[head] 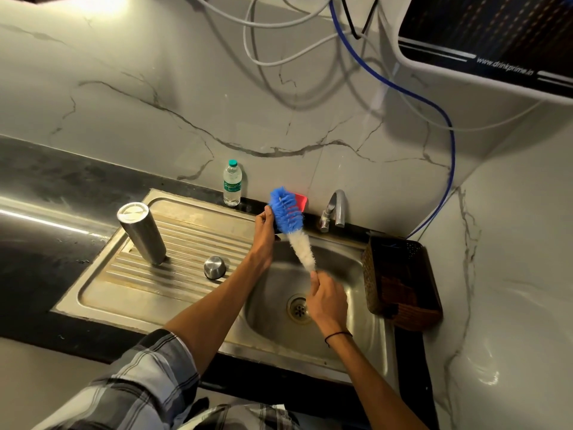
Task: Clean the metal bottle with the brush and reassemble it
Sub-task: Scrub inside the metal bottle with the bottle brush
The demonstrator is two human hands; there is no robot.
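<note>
Blue and white bristles of the long bottle brush [293,229] stood between my hands over the steel sink basin [347,324]: my right hand [325,301] pinched its lower end with curled fingers, while my left hand [266,225] touched the blue tip, fingers loosely bent. On the ribbed steel draining board [102,293] to the left, the tall metal bottle [141,232] stood upside down, its rounded steel cap [214,267] just beside it. A clear plastic water bottle [232,183] stood on the dark table by the wall.

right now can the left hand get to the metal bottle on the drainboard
Probably yes: the metal bottle stands in the open, nothing between it and the left hand, though that hand's fingers touch the brush bristles.
</note>
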